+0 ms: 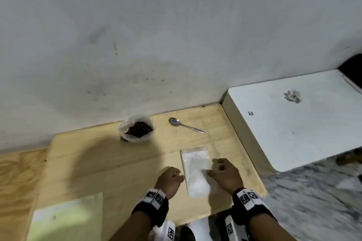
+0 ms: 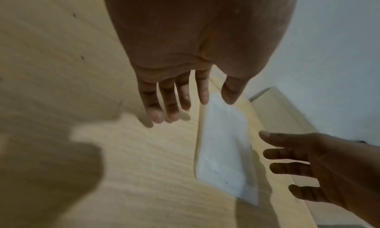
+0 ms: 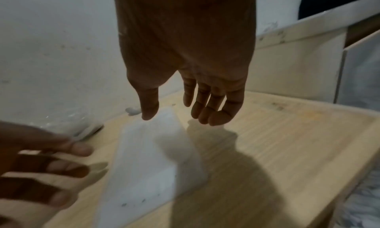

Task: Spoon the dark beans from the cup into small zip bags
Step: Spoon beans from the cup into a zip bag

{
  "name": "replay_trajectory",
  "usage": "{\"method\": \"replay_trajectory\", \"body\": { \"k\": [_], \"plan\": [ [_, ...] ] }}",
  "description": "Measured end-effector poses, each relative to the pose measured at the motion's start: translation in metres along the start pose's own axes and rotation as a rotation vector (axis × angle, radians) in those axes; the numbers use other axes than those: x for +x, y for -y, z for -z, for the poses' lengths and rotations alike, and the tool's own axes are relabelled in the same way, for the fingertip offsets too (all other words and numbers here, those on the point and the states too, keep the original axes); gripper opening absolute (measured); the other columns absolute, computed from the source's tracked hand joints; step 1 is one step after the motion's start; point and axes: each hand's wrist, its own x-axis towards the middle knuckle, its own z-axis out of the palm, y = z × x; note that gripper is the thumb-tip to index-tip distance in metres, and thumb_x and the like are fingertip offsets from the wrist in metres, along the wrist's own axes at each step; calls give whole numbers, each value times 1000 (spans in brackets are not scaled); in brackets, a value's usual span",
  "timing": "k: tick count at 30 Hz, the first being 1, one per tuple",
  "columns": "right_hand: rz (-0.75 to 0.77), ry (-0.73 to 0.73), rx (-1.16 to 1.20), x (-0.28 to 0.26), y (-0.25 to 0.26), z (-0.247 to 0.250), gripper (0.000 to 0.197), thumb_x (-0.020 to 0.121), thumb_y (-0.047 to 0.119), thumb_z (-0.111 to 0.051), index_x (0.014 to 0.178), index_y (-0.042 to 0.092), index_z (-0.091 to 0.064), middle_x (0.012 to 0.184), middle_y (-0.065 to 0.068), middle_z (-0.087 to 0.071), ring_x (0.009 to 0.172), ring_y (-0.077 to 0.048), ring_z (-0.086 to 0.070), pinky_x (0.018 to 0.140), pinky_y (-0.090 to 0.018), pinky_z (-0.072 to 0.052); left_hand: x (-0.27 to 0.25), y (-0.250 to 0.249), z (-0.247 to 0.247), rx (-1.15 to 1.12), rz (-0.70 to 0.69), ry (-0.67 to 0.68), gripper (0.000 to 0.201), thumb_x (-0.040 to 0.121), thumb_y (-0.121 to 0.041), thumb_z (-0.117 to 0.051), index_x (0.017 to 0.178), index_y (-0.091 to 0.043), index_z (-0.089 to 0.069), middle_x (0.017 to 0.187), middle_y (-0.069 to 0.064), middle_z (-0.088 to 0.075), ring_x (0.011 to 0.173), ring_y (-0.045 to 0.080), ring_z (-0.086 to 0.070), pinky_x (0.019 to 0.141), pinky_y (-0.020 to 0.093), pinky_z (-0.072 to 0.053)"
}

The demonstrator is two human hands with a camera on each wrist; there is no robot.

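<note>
Head view: flat clear plastic zip bag [image 1: 195, 172] on pale wood-grain board [image 1: 98, 158].

Dim, soft, blurred frames; heavy shadows.

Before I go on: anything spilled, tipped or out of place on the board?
Nothing stands out. The cup of dark beans stands upright by the wall, no beans visible on the wooden board. The spoon lies flat beside it; the zip bags lie flat between the open left hand and right hand.
</note>
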Motion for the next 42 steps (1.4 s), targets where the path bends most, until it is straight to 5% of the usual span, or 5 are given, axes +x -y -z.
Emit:
{"method": "replay_trajectory", "body": {
  "k": [8, 16, 25, 38, 42],
  "plan": [
    [12, 8, 3, 17, -17, -27, 68, 72, 29, -86, 131, 21, -53, 103, -2, -63, 96, -21, -62, 80, -30, -49, 21, -10, -44, -149, 162, -73, 11, 86, -24, -68, 97, -23, -67, 112, 11, -69, 106, 32, -65, 88, 42, -52],
    [61, -82, 262, 19, -31, -24, 19, 73, 6, -85, 82, 9, -69, 71, 2, -61, 70, -13, -57, 75, -25, -47, 14, -10, -49, -189, 150, -228, 23, 80, -22, -68, 103, -18, -71, 115, 4, -68, 108, 24, -63, 95, 32, -49],
    [146, -167, 152, 15, -25, -3, 14, 85, 6, -72, 77, 18, -74, 78, 2, -71, 77, -16, -62, 64, -13, -42, 3, -12, -36, -214, 120, -131, 22, 86, -18, -71, 107, -15, -72, 109, 4, -71, 97, 22, -67, 87, 29, -51],
    [213, 367, 367, -45, 71, 26, 20, 83, 2, -75, 97, 14, -70, 72, -1, -61, 69, -14, -60, 61, -24, -44, -45, -62, 49, -435, -255, -226, 12, 91, -2, -55, 94, -10, -63, 77, 12, -70, 56, 16, -64, 54, 22, -49],
    [360, 337, 357, -58, 120, 34, 28, 86, 6, -73, 111, 18, -70, 84, -4, -75, 76, -13, -66, 66, -25, -45, -67, -72, 105, -134, -328, -103, 17, 87, -13, -50, 94, -21, -63, 74, 4, -69, 65, 23, -60, 67, 31, -50]
  ]
}}
